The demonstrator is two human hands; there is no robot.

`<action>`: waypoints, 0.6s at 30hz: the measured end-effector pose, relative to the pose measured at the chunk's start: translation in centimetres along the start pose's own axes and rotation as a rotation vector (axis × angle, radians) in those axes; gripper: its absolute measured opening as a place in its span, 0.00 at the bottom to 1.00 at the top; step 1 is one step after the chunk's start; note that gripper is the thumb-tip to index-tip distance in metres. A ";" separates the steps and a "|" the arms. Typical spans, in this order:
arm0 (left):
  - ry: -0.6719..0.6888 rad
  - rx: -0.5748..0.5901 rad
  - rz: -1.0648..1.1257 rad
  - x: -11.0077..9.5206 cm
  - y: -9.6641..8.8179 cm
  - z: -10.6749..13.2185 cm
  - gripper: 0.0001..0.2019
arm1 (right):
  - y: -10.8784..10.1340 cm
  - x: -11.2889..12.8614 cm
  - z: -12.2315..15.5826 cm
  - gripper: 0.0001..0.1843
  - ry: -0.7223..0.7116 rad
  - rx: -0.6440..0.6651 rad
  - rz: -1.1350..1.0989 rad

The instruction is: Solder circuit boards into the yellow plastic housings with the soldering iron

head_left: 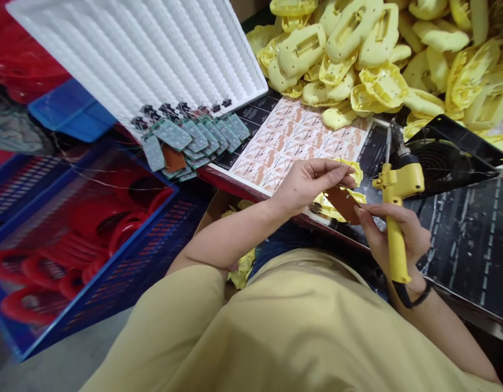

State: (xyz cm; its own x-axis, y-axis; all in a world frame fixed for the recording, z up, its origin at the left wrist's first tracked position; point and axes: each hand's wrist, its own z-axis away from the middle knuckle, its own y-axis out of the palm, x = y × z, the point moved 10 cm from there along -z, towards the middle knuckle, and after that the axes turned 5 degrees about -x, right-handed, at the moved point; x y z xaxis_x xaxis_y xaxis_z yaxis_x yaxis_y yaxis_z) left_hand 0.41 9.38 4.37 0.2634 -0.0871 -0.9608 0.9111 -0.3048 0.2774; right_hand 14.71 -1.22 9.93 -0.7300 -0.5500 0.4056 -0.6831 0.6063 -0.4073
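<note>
My left hand is closed, its fingers pinched on a thin wire at a yellow plastic housing by the table's near edge. A small brown circuit board lies in the housing, between both hands. My right hand is wrapped round the handle of a yellow soldering gun, whose tip points up and away. Its index finger touches the brown board.
A heap of yellow housings fills the back right. A white ribbed tray leans at back left, with several green circuit boards at its foot. A sticker sheet, a black fan and blue crates of red parts surround me.
</note>
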 end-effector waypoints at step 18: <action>0.270 0.456 -1.202 1.9 2.8 -0.7 0.08 | -7.6 -2.0 1.7 0.22 -0.285 0.211 0.284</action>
State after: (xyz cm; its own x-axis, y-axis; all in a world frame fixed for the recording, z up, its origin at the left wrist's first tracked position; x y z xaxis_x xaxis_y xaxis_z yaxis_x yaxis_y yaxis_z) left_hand 3.70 8.98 3.32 -0.5293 0.6365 -0.5609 0.4455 -0.3542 -0.8223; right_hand 21.34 -5.74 10.80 -0.8461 -0.5325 0.0245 -0.4226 0.6419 -0.6398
